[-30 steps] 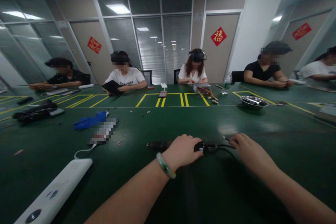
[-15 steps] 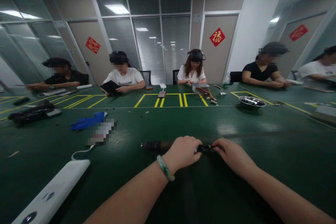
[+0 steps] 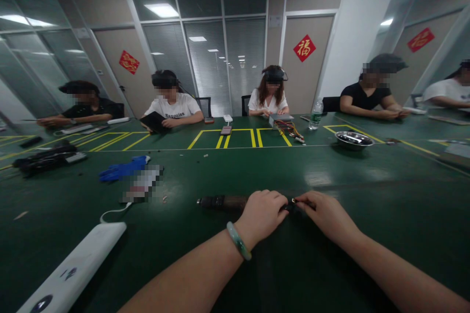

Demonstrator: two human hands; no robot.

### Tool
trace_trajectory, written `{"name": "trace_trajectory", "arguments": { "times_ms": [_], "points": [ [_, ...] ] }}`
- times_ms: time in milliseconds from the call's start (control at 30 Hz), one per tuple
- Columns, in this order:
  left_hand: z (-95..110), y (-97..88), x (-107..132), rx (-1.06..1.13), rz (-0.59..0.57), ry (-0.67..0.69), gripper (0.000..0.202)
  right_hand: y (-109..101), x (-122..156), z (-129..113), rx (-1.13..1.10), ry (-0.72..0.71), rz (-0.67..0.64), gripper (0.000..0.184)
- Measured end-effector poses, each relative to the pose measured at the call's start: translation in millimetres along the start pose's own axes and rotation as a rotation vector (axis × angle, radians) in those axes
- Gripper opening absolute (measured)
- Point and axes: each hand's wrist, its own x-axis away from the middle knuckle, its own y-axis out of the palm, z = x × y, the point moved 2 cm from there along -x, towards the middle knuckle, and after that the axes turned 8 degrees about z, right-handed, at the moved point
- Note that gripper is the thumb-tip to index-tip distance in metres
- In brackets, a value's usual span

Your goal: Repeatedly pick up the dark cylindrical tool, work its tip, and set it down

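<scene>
"So, where is the dark tool [image 3: 223,203] exactly?"

"It is lying on the green table [image 3: 235,171], directly before the person. Its narrow metal end points to the left, and its rear end goes under the left hand [image 3: 262,215]."

"And this left hand, is it free?"

"No, it grasps the rear part of the tool, with the fingers curled over it from above. On the wrist there is a green bangle [image 3: 238,240]."

"What does the right hand [image 3: 325,211] do?"

"Its thumb and finger are pressed together on a small pale piece [image 3: 293,200], just beside the left fingertips. The piece is too small, so I cannot tell what it is."

"Which things are lying to the left?"

"Nearest to the person is a long white device [image 3: 73,269]. A thin white cable [image 3: 110,211] goes from it to a phone [image 3: 145,183], whose screen is blurred. Just behind the phone lies a blue glove [image 3: 123,169], and farther left, a black bundle [image 3: 44,157]."

"And on the far part?"

"Well apart from the hands, I see a shiny metal bowl [image 3: 353,142], an upright bottle [image 3: 316,116] and a grey box [image 3: 281,120] with coloured wires [image 3: 292,130]. Several persons are sitting along the opposite side."
</scene>
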Motion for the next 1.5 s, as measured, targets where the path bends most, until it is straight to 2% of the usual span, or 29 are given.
{"name": "trace_trajectory", "arguments": {
  "times_ms": [300,467,667,867,1033,1233,1500],
  "points": [
    [-9.0,-4.7,-3.3,0.038,-0.052,-0.021,0.015,-3.3,2.7,-1.9,-0.019,-0.085,0.061,0.017],
    [-13.8,-14.4,-1.8,0.037,-0.125,-0.03,0.015,-2.6,4.6,-8.9,-0.005,-0.122,0.018,0.015],
    [-11.1,-20.0,-2.5,-0.011,-0.154,0.018,0.017,-1.1,7.7,-16.4,0.045,-0.157,0.006,0.014],
    [-2.7,-12.3,-3.0,-0.096,-0.15,0.06,0.013,3.7,6.7,-19.7,0.152,-0.239,0.011,0.012],
    [-3.4,-4.6,-2.5,-0.045,-0.136,0.05,0.01,6.4,6.5,-19.5,0.186,-0.308,-0.008,0.011],
    [-9.2,-7.0,-2.4,0.013,-0.159,0.019,0.011,13.5,8.6,-21.7,0.21,-0.404,-0.014,0.013],
    [-11.2,-6.8,-2.3,0.019,-0.157,0.031,0.011,20.4,7.1,-17.9,0.212,-0.435,-0.008,0.011]
  ]
}}
